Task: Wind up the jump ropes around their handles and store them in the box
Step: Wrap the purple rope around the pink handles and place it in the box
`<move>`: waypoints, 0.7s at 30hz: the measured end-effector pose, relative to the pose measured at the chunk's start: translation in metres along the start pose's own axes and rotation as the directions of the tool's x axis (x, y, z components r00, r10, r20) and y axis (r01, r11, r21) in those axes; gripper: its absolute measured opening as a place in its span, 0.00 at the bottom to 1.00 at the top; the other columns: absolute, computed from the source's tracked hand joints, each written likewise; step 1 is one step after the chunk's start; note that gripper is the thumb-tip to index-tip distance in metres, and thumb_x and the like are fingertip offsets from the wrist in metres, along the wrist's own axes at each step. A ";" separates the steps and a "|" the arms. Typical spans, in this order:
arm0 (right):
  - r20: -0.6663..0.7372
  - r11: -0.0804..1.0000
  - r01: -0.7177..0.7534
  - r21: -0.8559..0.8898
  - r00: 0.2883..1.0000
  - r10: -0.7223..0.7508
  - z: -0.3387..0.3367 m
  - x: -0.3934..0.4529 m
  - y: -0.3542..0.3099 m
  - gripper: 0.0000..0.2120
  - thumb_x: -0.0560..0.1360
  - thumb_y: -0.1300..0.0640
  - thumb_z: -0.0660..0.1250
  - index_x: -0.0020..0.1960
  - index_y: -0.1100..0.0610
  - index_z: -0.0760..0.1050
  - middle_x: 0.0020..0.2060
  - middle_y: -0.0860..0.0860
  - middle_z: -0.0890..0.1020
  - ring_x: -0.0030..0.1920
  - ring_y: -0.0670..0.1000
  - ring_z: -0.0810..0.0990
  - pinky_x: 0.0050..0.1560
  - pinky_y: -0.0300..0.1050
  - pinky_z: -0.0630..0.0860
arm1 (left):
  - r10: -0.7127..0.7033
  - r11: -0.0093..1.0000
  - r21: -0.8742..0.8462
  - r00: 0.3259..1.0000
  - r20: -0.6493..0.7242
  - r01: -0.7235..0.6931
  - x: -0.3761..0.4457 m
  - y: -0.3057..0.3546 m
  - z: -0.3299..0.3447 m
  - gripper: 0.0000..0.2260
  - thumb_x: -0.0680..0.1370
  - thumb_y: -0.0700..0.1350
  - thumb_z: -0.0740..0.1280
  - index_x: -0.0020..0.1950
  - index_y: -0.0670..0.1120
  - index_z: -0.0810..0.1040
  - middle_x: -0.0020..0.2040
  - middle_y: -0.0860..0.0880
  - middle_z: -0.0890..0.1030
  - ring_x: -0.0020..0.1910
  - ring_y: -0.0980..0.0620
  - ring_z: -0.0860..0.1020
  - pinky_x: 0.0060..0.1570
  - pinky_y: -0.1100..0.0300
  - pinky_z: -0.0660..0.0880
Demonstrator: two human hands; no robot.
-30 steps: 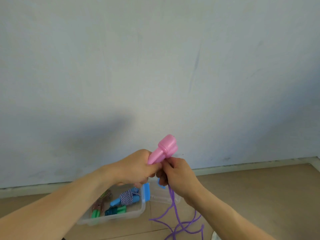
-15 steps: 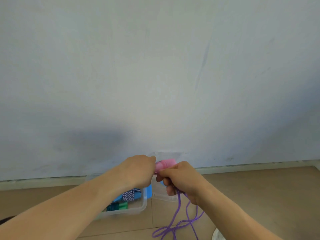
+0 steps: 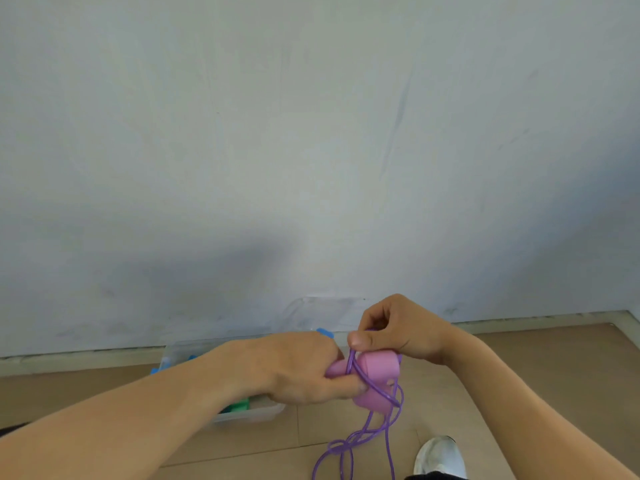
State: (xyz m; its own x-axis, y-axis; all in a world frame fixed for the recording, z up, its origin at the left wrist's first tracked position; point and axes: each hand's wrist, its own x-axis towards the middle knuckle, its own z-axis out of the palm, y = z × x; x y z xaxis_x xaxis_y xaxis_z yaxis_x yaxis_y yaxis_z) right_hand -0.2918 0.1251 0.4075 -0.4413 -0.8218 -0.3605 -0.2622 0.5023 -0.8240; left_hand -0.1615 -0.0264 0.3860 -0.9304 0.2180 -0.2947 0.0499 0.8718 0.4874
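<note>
Pink handles (image 3: 375, 379) of the jump rope sit side by side in the air, low and centre in the view, above the tan floor (image 3: 540, 368) and just in front of the clear plastic box (image 3: 249, 415). The left hand (image 3: 301, 367) grips them from the left, its fingers curled round the narrow ends and its thumb lying along the underside. The right hand (image 3: 398, 334) hangs just above the handles with fingers curled, thumb and forefinger pinching the purple cord (image 3: 353, 362) where it crosses over the pink plastic. That cord runs diagonally across the handles, then drops off their right side in several loose strands to a tangled loop (image 3: 341, 446) on the floor. The box stands against the base of the pale wall (image 3: 311, 133), mostly hidden behind the left forearm; something green (image 3: 240, 406) shows inside it, along with blue bits at its rim, too hidden to name. A white shoe (image 3: 440, 455) rests on the floor just right of the hanging strands. Open floor stretches to the right of the hands as far as the wall's base.
</note>
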 end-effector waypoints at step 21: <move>0.007 0.962 0.232 0.144 0.972 -0.236 -0.009 0.012 -0.001 0.04 0.75 0.58 0.71 0.43 0.54 0.85 0.42 0.52 0.86 0.43 0.46 0.83 0.44 0.38 0.77 | 0.072 0.550 -0.833 0.990 0.121 0.062 -0.010 -0.002 -0.017 0.27 0.80 0.64 0.51 0.38 0.50 0.80 0.28 0.55 0.78 0.23 0.57 0.61 0.22 0.62 0.56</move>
State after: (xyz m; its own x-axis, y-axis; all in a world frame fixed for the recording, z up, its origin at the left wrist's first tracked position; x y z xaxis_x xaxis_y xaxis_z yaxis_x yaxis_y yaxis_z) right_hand -0.3041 0.1171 0.4080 -0.3609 -0.9189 -0.1594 -0.2310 0.2537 -0.9393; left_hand -0.1588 -0.0380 0.4021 -0.8737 0.3313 -0.3562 -0.3324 0.1278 0.9344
